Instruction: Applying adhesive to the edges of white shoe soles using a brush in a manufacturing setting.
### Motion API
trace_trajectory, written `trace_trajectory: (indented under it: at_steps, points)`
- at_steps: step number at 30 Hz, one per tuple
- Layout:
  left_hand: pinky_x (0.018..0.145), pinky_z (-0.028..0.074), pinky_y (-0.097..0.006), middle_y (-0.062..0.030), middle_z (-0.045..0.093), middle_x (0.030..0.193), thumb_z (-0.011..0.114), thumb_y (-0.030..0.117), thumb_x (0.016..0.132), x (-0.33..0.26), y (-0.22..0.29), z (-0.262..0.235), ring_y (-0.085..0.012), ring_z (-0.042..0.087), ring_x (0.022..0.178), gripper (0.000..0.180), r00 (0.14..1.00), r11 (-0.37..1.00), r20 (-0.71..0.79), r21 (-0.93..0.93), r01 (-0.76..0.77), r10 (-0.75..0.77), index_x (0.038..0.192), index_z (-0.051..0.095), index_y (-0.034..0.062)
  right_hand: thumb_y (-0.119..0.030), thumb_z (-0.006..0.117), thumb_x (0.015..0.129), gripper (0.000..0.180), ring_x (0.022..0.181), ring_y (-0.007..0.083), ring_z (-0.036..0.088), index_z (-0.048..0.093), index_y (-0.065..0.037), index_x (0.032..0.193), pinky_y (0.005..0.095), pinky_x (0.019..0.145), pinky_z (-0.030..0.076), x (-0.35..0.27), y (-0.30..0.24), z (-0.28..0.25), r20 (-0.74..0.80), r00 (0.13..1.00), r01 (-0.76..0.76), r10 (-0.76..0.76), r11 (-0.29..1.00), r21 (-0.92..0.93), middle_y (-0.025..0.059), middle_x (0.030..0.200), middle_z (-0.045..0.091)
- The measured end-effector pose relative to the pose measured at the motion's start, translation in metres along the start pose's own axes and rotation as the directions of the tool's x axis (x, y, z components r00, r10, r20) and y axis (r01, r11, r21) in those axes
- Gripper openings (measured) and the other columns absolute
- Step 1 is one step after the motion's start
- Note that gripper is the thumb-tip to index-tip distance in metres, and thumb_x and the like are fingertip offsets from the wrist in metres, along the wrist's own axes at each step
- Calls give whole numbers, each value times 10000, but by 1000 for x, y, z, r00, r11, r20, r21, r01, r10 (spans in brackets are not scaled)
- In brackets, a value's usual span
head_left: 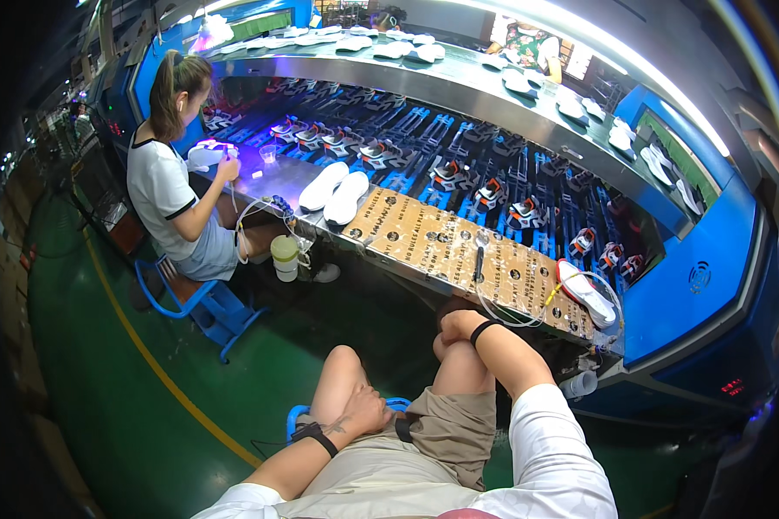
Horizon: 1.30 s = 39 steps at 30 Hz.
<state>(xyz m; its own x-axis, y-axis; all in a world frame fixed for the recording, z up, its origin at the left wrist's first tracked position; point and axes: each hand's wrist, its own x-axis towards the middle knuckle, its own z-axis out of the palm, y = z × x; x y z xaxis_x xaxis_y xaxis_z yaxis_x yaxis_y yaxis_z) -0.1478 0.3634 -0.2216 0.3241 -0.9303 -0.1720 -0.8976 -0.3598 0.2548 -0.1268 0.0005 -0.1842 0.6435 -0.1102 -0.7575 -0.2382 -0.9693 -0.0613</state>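
Observation:
I sit on a blue stool [396, 403] with both hands resting on my legs. My left hand [365, 410] lies flat on my left thigh, holding nothing, a black band on its wrist. My right hand [456, 325] rests curled on my right knee, empty, with a black wristband. In front of my knees runs a cardboard-covered work ledge [424, 238]. A white shoe sole with a red edge [585, 292] lies at its right end, a black tool [479, 262] with thin white tubing in the middle. Neither hand touches them.
A person in a white shirt [160, 186] sits on a blue stool at the left, working on a shoe under purple light. Two white soles [335, 192] lie on the ledge. A conveyor with shoes on blue racks [459, 169] runs behind; a white bottle [285, 258] hangs below.

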Motion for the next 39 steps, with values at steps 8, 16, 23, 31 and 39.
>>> trace_trajectory:
  at_steps: [8, 16, 23, 31, 39]
  points:
    - [1022, 373, -481, -135, 753, 1006, 636, 469, 924, -1, -2, 0, -271, 644, 1089, 456, 999, 1000, 37, 15, 6, -6, 955, 810, 49, -295, 722, 826, 404, 1205, 330, 675, 789, -72, 1156, 410, 1007, 539, -27, -22, -22, 4, 999, -54, 54, 999, 5, 177, 1262, 721]
    - [981, 399, -471, -139, 745, 959, 633, 473, 923, -2, -6, 3, -289, 666, 1043, 473, 999, 999, -30, 12, -31, 32, 903, 801, 31, -304, 729, 789, 417, 1177, 341, 684, 794, -85, 1139, 418, 997, 544, -28, -24, -24, -13, 999, -40, 39, 999, -35, 175, 1232, 729]
    - [1009, 370, -485, -135, 753, 1001, 631, 477, 923, -1, -5, -1, -273, 642, 1081, 461, 1000, 1000, 25, 21, -9, 8, 953, 813, 54, -279, 721, 813, 387, 1184, 335, 686, 796, -78, 1135, 409, 979, 552, -21, -17, -17, -13, 998, -65, 65, 998, 27, 168, 1241, 730]
    - [999, 372, -481, -137, 753, 989, 628, 474, 922, -2, -9, 0, -276, 645, 1070, 464, 999, 1000, 30, 8, -13, 13, 941, 812, 49, -273, 728, 805, 373, 1178, 339, 687, 802, -77, 1114, 412, 970, 556, -19, -23, -22, -23, 999, -35, 34, 999, -37, 167, 1235, 733]
    - [1004, 377, -484, -140, 753, 995, 627, 472, 920, -3, -10, -2, -281, 643, 1077, 464, 1000, 1000, 27, -5, -12, 12, 941, 811, 46, -317, 683, 797, 427, 1158, 365, 684, 790, -56, 1118, 429, 1005, 535, -21, -21, -22, -2, 1000, -22, 22, 1000, -14, 209, 1202, 728]
